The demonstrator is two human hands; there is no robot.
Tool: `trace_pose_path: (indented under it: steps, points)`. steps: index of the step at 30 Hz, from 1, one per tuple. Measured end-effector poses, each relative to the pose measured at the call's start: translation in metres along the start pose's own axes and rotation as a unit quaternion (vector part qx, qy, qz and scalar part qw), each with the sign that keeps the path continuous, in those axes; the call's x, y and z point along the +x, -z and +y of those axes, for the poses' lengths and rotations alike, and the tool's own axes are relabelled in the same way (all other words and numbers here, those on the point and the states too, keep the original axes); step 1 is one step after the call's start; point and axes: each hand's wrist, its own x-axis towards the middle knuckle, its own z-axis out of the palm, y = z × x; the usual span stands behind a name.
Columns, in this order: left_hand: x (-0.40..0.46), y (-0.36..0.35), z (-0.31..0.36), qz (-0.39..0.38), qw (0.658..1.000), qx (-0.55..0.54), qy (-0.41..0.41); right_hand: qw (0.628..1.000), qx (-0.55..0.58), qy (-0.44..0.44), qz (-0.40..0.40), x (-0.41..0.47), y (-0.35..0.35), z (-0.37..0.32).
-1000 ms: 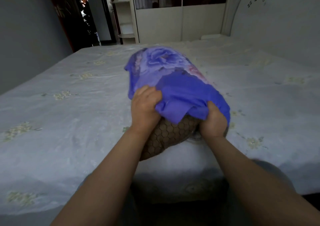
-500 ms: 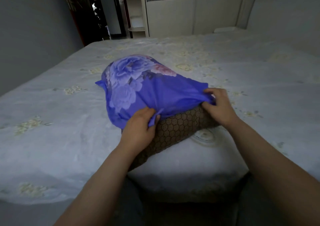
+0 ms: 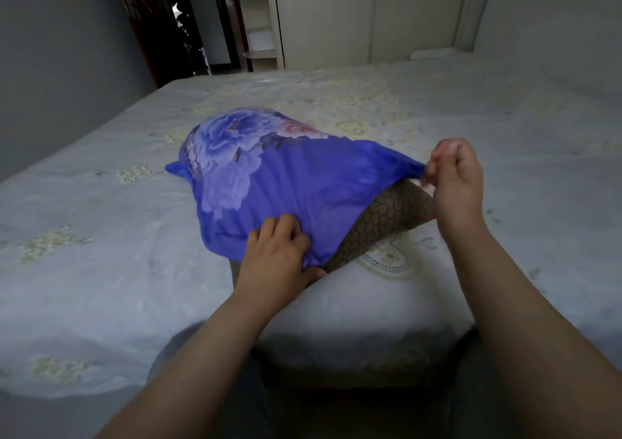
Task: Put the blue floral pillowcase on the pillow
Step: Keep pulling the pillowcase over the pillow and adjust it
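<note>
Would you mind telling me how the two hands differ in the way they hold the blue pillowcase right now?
The left hand grips the near edge of the pillowcase low, against the pillow; the right hand pinches the far right corner, raised above the bed. The left hand bunches the cloth, while the right hand pulls it taut. Both hold the open hem, with the pillow's brown end uncovered between them.

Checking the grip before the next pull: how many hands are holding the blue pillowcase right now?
2. The left hand grips the blue pillowcase at its near open edge; the right hand pinches the hem's far-right corner, beside the exposed brown pillow.
</note>
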Motion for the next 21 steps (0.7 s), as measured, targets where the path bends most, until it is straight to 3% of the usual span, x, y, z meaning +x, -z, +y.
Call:
trace_pose_path:
  steps: [2, 3, 5, 8, 12, 15, 17, 18, 19, 20, 21]
  points:
    - [0.002, -0.008, 0.006, -0.004, 0.998, -0.048, 0.041, 0.984, -0.171, 0.021, -0.049, -0.013, 0.027, 0.023]
    - [0.002, -0.011, 0.01, -0.012, 0.997, -0.066, 0.049, 0.972, -0.227, -0.011, -0.067, -0.018, 0.04, 0.034]
    - [0.001, -0.015, 0.019, -0.031, 0.996, -0.064, 0.045, 0.966, -0.224, -0.111, -0.059, -0.022, 0.053, 0.049]
    - [-0.004, -0.009, 0.024, -0.147, 0.988, -0.038, -0.007, 0.967, -0.142, -0.211, -0.032, -0.006, 0.037, 0.044]
    - [-0.01, 0.009, 0.019, -0.284, 0.956, -0.026, -0.065, 0.941, -0.173, -0.278, -0.09, 0.031, -0.002, 0.036]
    - [-0.018, 0.002, 0.026, -0.268, 0.96, 0.023, -0.076, 0.928, -0.167, -0.304, -0.136, 0.055, -0.021, 0.038]
    - [-0.019, -0.005, 0.035, -0.234, 0.967, -0.1, 0.003, 0.916, -0.25, -0.251, -0.187, 0.057, -0.032, 0.036]
    - [-0.017, -0.009, 0.04, -0.255, 0.933, -0.243, 0.073, 0.908, -0.294, -0.215, -0.205, 0.052, -0.036, 0.034]
    - [-0.015, -0.01, 0.048, -0.292, 0.848, -0.419, 0.146, 0.901, -0.334, -0.18, -0.211, 0.044, -0.038, 0.032]
    - [-0.012, -0.013, 0.056, -0.319, 0.734, -0.562, 0.21, 0.895, -0.36, -0.158, -0.211, 0.034, -0.039, 0.034]
    - [-0.007, -0.017, 0.065, -0.316, 0.64, -0.648, 0.266, 0.893, -0.371, -0.147, -0.208, 0.025, -0.037, 0.04]
